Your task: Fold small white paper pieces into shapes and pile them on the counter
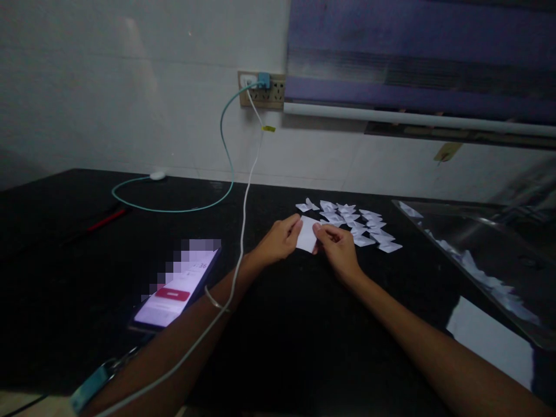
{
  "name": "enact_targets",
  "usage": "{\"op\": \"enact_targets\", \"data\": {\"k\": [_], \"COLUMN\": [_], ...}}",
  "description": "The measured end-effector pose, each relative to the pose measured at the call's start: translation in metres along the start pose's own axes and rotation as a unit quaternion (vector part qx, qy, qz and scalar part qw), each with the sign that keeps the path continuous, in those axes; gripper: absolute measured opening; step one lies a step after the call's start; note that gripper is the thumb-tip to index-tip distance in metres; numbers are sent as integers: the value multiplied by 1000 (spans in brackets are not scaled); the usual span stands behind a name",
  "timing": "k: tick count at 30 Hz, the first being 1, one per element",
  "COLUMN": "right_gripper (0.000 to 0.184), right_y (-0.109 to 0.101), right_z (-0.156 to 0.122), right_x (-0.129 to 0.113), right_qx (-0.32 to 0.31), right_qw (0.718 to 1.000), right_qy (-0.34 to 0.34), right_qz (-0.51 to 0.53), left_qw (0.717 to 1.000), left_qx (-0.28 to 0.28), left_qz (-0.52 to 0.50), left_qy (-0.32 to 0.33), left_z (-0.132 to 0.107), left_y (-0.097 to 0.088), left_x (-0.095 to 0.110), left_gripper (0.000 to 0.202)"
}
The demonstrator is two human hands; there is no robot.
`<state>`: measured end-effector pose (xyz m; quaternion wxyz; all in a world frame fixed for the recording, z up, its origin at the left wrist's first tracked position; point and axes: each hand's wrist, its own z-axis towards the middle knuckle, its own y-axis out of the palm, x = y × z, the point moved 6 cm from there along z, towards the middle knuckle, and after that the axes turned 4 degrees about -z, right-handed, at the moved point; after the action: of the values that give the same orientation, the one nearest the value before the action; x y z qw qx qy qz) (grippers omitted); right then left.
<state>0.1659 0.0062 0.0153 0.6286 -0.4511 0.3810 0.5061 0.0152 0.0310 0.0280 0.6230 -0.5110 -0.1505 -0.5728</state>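
My left hand [278, 240] and my right hand [339, 248] both pinch a small white piece of paper [307, 234], held just above the black countertop [278, 347]. The left fingers grip its left edge, the right fingers its right edge. Right behind it lies a cluster of several small folded white paper pieces [354, 223], spread toward the right. A thin bangle sits on my left forearm.
A lit phone [178, 289] lies on the counter at the left. A white cable [247, 191] and a teal cable [223, 145] run from a wall socket [260, 90]. A red pen [106, 219] lies far left. White paper sheets [490, 341] and a clear plastic sheet [478, 243] sit at the right.
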Motion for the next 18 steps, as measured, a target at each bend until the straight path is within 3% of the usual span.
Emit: {"op": "enact_targets", "data": {"k": [4, 9, 14, 18], "right_gripper": [37, 32, 45, 50], "right_y": [-4, -5, 4, 4], "right_z": [1, 0, -2, -2], "right_x": [6, 1, 0, -1], "right_qx": [22, 27, -40, -39], "right_qw": [999, 999, 999, 998], "right_qy": [24, -4, 24, 13], "right_qz": [38, 30, 5, -39], "left_qw": [1000, 1000, 999, 999], "left_qx": [-22, -23, 39, 41], "left_qz": [-1, -9, -7, -4], "left_qy": [-6, -3, 11, 11], "left_z": [-1, 0, 2, 2], "left_y": [3, 4, -2, -3], "left_x": [1, 0, -4, -1], "left_gripper": [34, 32, 31, 31]}}
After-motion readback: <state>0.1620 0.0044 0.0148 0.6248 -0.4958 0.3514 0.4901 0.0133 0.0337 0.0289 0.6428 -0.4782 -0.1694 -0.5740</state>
